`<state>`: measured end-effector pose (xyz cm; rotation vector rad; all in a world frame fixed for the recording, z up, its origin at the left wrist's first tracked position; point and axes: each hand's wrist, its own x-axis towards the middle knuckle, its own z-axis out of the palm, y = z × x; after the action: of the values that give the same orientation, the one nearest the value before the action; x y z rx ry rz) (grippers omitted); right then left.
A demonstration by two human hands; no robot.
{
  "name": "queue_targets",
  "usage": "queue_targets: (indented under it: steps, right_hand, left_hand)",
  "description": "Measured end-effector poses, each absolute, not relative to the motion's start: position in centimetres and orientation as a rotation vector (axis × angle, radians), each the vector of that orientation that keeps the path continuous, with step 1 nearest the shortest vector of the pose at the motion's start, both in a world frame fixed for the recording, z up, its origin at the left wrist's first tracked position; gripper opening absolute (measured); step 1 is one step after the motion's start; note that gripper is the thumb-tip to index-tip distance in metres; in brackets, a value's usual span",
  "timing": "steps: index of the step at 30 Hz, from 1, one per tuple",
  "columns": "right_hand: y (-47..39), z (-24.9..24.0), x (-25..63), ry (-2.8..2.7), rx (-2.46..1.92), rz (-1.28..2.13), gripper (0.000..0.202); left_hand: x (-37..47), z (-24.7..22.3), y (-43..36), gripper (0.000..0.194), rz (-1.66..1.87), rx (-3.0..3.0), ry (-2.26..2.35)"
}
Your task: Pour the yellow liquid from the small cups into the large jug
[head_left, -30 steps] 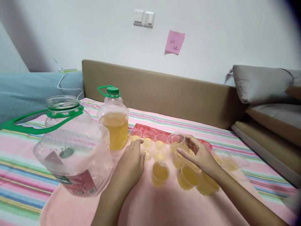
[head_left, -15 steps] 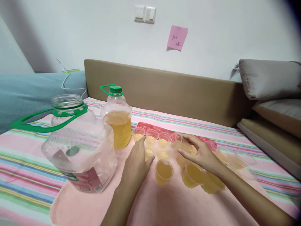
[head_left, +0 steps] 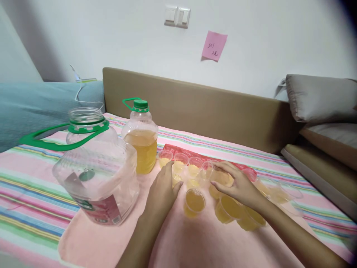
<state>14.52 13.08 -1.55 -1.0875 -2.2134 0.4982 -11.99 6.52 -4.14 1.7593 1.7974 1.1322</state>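
My left hand (head_left: 163,188) reaches in beside the left end of the rows of clear plastic cups, its thumb and fingers spread apart, close to a cup (head_left: 177,180) of yellow liquid. On the right, my right hand (head_left: 240,186) curves its thumb and fingers around a cup (head_left: 219,178) of yellow liquid, whose far side the fingers partly hide. Nearer to me, one filled cup (head_left: 195,201) stands alone between the hands. Two more filled cups, one (head_left: 227,208) beside another (head_left: 251,217), stand below my right hand.
A large uncapped clear jug (head_left: 97,175) with a green handle stands at the left. Behind it is a green-capped jug (head_left: 141,150) partly filled with yellow liquid. A red strip (head_left: 206,158) lies behind the cups. Grey cushions (head_left: 320,97) are stacked at the right.
The view has shifted slightly, so the jugs and wall appear a little farther right. Both hands keep nearly the same pose; the fingers of my right hand sit slightly lower around the cup.
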Motion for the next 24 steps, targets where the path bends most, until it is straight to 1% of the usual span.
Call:
queue_targets:
  steps: [18, 20, 22, 24]
  right_hand:
    - [13.2, -1.0, 13.4, -2.302, -1.066, 0.42, 0.056]
    - [13.2, -0.9, 13.2, -2.312, -1.058, 0.391, 0.057]
    - [13.3, -0.9, 13.0, -2.311, -1.054, 0.366, 0.057]
    - [13.4, -0.7, 12.8, -2.296, -1.062, 0.355, 0.054]
  left_hand:
    - [-12.3, -4.4, 6.7, 0.067, 1.203, 1.797, 1.772]
    - [-12.2, -4.2, 6.7, 0.06, 1.259, 1.818, 1.782]
    - [-12.2, -3.8, 6.8, 0.049, 1.347, 1.812, 1.783]
    - [-12.1, -3.4, 6.9, 0.038, 1.424, 1.804, 1.762]
